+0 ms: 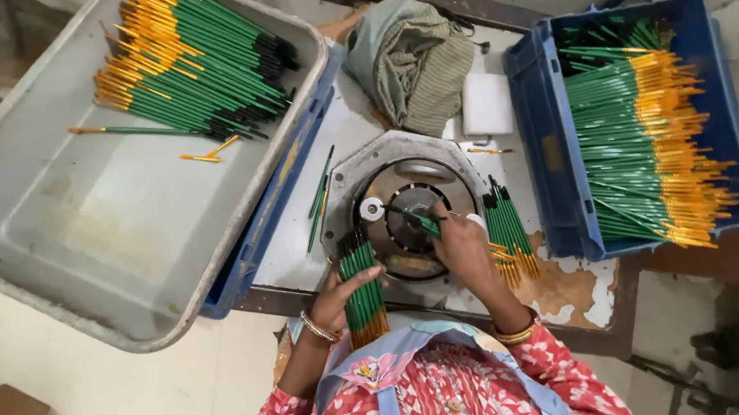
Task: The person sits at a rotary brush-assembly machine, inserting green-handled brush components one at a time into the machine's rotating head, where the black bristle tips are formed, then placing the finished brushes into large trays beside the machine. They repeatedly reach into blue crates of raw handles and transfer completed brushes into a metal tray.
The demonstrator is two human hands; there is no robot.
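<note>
My left hand [341, 294] grips a bundle of green pencils [363, 288] with black tips and orange ends, held upright at the near edge of a round metal machine [403, 198]. My right hand [461, 246] holds a single green pencil [422, 222] with its tip pointed into the middle of the machine, near a small white roller [372, 208]. A second small pile of green pencils [507, 234] lies just right of my right hand on the table.
A large grey tray [110, 217] at the left holds several finished pencils at its far end. A blue crate [559, 194] at the right is full of green pencils. A folded cloth [411, 57] and a white block [485, 104] lie behind the machine.
</note>
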